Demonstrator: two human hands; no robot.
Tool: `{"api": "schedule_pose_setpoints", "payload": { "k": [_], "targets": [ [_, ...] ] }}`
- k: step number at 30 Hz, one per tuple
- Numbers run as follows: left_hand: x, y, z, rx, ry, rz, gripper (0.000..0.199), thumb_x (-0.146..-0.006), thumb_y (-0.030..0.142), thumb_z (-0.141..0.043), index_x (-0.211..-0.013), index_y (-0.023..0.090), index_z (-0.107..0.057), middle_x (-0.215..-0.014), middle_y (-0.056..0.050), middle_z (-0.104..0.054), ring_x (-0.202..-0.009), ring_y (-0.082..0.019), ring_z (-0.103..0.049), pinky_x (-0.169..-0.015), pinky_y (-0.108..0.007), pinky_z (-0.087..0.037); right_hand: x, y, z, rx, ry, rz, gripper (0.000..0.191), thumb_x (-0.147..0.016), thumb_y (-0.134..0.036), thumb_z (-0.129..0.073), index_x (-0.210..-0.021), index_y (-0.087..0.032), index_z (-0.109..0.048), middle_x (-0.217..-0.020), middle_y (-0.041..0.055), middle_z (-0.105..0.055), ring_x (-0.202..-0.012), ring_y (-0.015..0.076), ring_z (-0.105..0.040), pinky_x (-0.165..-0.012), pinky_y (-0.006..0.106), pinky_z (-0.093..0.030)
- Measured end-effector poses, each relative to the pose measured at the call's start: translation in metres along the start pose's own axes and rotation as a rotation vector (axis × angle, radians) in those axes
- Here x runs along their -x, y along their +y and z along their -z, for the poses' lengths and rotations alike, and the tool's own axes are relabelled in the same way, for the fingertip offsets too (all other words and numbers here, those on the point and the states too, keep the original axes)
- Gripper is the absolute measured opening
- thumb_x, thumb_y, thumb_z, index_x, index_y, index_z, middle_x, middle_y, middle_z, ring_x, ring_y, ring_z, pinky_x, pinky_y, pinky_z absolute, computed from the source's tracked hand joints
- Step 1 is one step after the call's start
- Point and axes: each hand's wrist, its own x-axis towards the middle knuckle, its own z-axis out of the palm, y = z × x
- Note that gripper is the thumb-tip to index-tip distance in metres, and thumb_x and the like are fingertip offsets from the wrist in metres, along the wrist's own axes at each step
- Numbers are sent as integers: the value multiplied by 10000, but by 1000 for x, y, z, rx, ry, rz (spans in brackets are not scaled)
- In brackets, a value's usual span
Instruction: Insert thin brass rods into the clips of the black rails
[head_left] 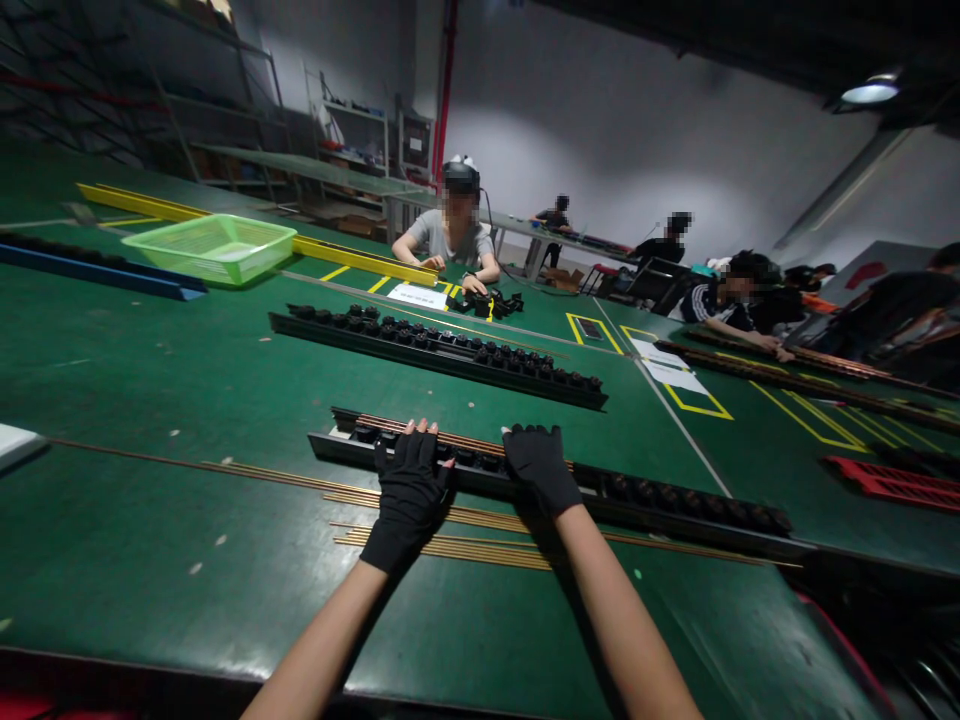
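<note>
Black channel (345, 452) lies under the left hand (411, 480), spread across it, and the right hand (538, 465), curled over it; whether either grips, I cannot tell. Likely stiff but unwieldy, best taken by its sides.

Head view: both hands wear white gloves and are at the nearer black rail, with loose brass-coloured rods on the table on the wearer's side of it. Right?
Not quite: the gloves are black, not white, as the head view shows. The rest holds: left hand and right hand are at the nearer black rail, with loose brass-coloured rods on the table on the wearer's side.
</note>
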Motion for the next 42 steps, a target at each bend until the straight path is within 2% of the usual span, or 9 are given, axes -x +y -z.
{"api": "schedule_pose_setpoints", "payload": {
  "k": [4,8,12,19,22,28,33,39,42],
  "targets": [
    [0,0,0,-6,13,-6,509,-977,375,-459,-1410,115,-522,-1485,-190,-521,-1440,-349,-396,-1210,-609,-133,-10,-1,10,-10,81,18,367,-1039,-333,-393,-1087,-163,-715,-1105,187,-725,-1074,326,-646,-1024,607,-330],
    [-1,-1,-1,3,1,10,494,-976,371,-469,-1405,136,-532,-1488,-185,-520,-1436,-346,-404,-1210,-603,-136,-23,-9,1,-73,222,-99,434,-1062,-390,-355,-1344,-156,-587,-1301,199,-648,-1209,316,-585,-1056,545,-363],
    [0,-1,-2,13,-4,21,496,-977,373,-463,-1411,143,-524,-1492,-183,-516,-1446,-341,-390,-1215,-615,-111,-25,-19,-17,-96,97,8,403,-1079,-374,-308,-1289,-214,-612,-1260,150,-674,-1141,247,-630,-960,409,-460],
    [2,2,0,-2,-31,4,588,-944,396,-491,-1457,109,-470,-1530,-196,-464,-1475,-361,-327,-1212,-625,-91,-27,-18,-22,-108,40,62,377,-1073,-312,-314,-1232,-184,-631,-1162,148,-709,-1070,219,-669,-892,329,-479],
    [2,2,0,-6,-29,2,581,-947,397,-483,-1453,112,-475,-1531,-195,-465,-1473,-362,-330,-1210,-625,-90,-24,-19,-17,-89,-5,64,391,-1071,-283,-287,-1201,-183,-641,-1118,151,-723,-1017,231,-691,-868,369,-486],
    [1,2,0,-11,-7,3,555,-954,377,-477,-1440,108,-489,-1513,-199,-486,-1465,-360,-346,-1212,-625,-84,-18,-28,6,11,2,105,401,-1027,-223,-313,-1145,-113,-680,-1102,242,-704,-996,349,-684,-910,603,-419],
    [2,3,3,6,-5,-16,547,-962,362,-473,-1446,109,-473,-1520,-204,-474,-1472,-360,-337,-1208,-620,-115,-32,-36,23,31,-32,120,261,-915,-153,-513,-1004,-38,-730,-1035,285,-715,-998,378,-664,-1003,666,-316],
    [1,0,-3,-9,43,-12,507,-975,368,-474,-1407,106,-516,-1472,-205,-529,-1438,-358,-397,-1202,-604,-151,-41,-50,19,-63,109,9,416,-1030,-312,-374,-1287,-108,-629,-1246,239,-664,-1165,338,-605,-1045,589,-351],
    [1,0,-3,-25,36,2,495,-981,380,-460,-1392,114,-531,-1473,-196,-532,-1427,-356,-413,-1199,-603,-152,-39,-56,7,-147,63,32,403,-1048,-304,-321,-1265,-174,-635,-1240,174,-680,-1145,289,-626,-991,495,-441]
  ]
}}
